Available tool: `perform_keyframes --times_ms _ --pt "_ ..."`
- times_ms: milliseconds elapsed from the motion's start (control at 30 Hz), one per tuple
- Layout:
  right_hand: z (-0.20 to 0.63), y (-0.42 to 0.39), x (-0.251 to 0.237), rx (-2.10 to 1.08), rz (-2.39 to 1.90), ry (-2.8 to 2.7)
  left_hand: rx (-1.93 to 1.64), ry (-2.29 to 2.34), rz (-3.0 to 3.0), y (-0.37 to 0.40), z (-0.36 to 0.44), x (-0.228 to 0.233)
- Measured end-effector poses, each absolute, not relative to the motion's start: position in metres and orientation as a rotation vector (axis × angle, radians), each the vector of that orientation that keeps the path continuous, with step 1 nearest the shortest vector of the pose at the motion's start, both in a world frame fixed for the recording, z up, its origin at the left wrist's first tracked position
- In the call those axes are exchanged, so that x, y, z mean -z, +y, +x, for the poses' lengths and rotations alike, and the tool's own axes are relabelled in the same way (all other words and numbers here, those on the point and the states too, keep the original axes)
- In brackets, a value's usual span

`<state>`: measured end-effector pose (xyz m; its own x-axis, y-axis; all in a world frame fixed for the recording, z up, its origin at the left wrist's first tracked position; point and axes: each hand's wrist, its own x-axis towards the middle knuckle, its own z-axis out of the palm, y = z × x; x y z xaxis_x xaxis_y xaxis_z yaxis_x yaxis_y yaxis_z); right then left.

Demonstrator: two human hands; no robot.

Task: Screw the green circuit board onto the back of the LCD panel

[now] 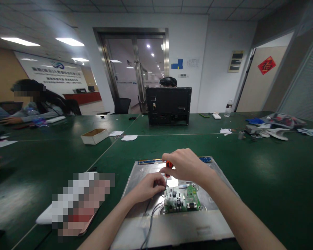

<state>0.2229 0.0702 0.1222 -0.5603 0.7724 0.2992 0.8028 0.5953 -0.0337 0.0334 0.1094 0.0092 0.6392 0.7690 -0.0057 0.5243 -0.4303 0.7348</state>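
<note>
I am curling my right hand (pixel 187 166) over the red handle of a screwdriver (pixel 168 170), fingers wrapped tight around it, its shaft pointing straight down at the left edge of the green circuit board (pixel 182 199). My left hand (pixel 148 187) is reaching in from below, fingers pinching at the tip. The board is lying on a silver metal panel (pixel 172 229) on the green counter (pixel 263 166).

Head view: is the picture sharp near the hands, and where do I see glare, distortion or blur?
Head view: right hand, screwdriver and circuit board are fairly sharp; ceiling lights glare on the green table; wide-lens distortion bends the edges; one patch left of the metal panel is pixelated.
</note>
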Motion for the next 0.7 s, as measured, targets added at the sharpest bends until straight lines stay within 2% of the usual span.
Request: perform_keyframes --times_ms 200,533,700 --pt "0.2253 0.0658 -0.122 0.05 -1.173 -2.54 -0.463 0.961 2.146 0.111 0.0328 -0.0067" --pt "0.2228 0.0724 -0.1212 0.156 -1.285 -2.541 -0.429 0.997 2.178 0.1085 0.0342 -0.0116" --pt "0.2252 0.0696 -0.1201 0.071 -1.243 -2.53 -0.451 0.99 2.162 0.109 0.0335 -0.0097"
